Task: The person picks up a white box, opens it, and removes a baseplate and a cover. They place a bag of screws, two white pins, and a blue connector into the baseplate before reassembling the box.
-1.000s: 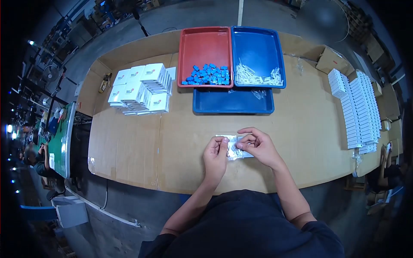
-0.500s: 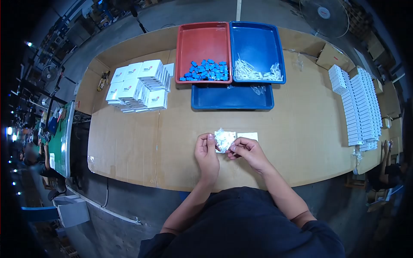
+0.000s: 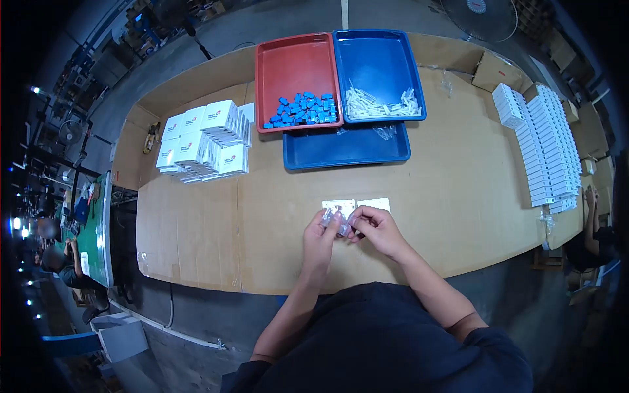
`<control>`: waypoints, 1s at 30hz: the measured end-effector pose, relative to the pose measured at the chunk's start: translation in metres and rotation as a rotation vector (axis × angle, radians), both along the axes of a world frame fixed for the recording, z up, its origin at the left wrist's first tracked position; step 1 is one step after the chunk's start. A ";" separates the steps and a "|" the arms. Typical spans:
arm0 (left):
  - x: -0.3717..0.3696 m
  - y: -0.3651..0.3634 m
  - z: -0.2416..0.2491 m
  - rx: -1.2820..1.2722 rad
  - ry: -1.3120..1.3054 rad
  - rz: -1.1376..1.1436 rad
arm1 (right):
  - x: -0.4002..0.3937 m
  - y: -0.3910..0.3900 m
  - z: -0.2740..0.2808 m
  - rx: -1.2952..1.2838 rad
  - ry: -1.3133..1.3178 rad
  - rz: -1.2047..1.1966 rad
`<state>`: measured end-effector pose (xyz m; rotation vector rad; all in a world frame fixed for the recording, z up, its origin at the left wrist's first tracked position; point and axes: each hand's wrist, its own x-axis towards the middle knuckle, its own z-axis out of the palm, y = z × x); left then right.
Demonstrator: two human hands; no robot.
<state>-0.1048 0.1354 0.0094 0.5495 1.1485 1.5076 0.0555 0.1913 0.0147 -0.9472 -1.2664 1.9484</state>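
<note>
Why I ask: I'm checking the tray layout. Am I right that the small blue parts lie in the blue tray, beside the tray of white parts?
Not quite. In the head view the small blue parts lie in the red tray, not a blue one. The rest holds: it sits beside the blue tray holding the white parts.

A long cardboard-covered table (image 3: 196, 223) fills the middle of the frame over a grey concrete floor (image 3: 170, 314), with a standing fan (image 3: 476, 14) at the top right and small bright lights (image 3: 14, 223) down the dim left edge
</note>
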 end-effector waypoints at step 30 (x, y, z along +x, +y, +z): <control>-0.022 0.003 0.039 0.371 1.332 -0.300 | 0.012 0.001 0.009 0.327 -0.390 -0.039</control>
